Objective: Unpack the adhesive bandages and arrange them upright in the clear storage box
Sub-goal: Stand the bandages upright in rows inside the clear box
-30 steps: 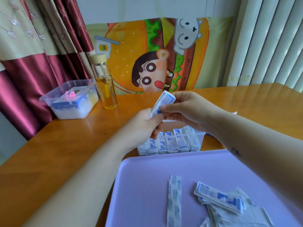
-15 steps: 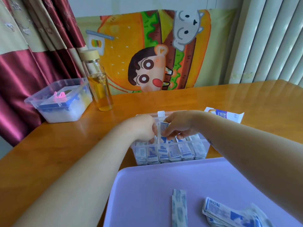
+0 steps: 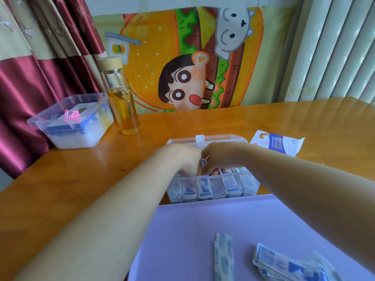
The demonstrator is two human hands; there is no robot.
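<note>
Right hand (image 3: 221, 157) pinches 1 bandage (image 3: 203, 162) inside the clear storage box (image 3: 239, 175); left hand (image 3: 180, 159) finger state indeterminable. Seat it upright against the row (image 3: 215, 188).

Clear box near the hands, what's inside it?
Wrapped bandages standing upright in a row along the front. The left hand and right hand cover what lies behind them.

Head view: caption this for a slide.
Left hand and right hand tuck a bandage upright into the clear storage box; loose bandages lie on a tray.
</note>
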